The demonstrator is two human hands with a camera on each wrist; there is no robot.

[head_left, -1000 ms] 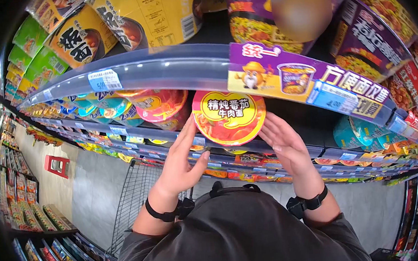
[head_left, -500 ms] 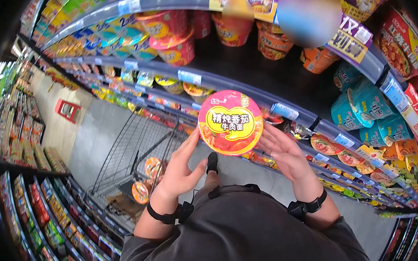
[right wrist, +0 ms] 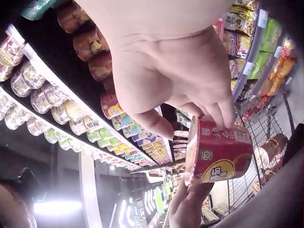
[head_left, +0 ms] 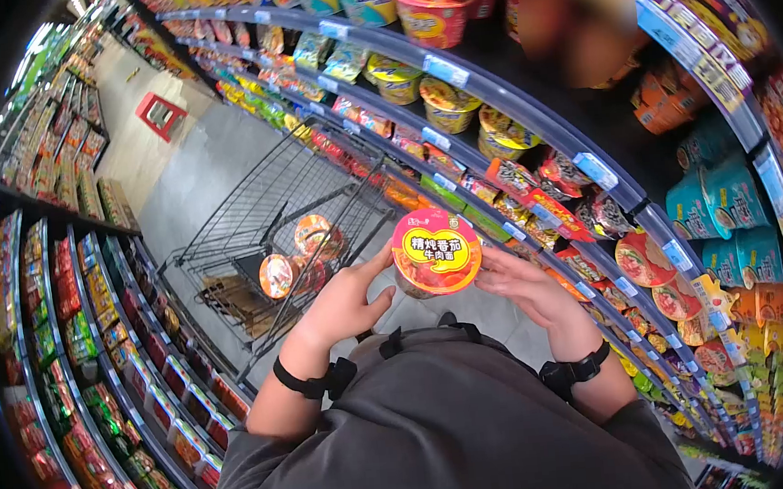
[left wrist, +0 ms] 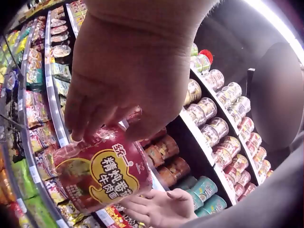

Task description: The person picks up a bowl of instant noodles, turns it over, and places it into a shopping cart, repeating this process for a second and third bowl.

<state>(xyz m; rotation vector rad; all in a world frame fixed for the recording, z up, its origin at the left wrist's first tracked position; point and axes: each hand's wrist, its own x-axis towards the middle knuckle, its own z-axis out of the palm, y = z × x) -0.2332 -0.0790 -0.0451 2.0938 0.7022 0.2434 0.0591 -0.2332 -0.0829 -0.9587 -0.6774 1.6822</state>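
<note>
Between my two hands, in the head view, is a red instant noodle bowl [head_left: 436, 252] with a yellow patch on its lid. My left hand [head_left: 346, 303] presses the bowl's left side with extended fingers, its thumb apart. From the right, the straight fingers of my right hand [head_left: 535, 290] press the opposite side. The left wrist view has the bowl [left wrist: 102, 173] below the left hand, the right palm beyond it. In the right wrist view, fingertips lie along the wall of the bowl [right wrist: 221, 149], with the thumb held away from it.
A wire shopping cart [head_left: 223, 201] stands ahead to the left, with several noodle bowls [head_left: 314, 236] and brown cardboard [head_left: 236, 314] in it. Stocked shelves [head_left: 550, 154] curve along the right, others [head_left: 97, 360] along the left. A red stool [head_left: 161, 116] stands farther down the aisle.
Both hands have carried the noodle bowl out from the shelf edge into the aisle. The head view has swung left, bringing the cart and its contents fully into sight.
</note>
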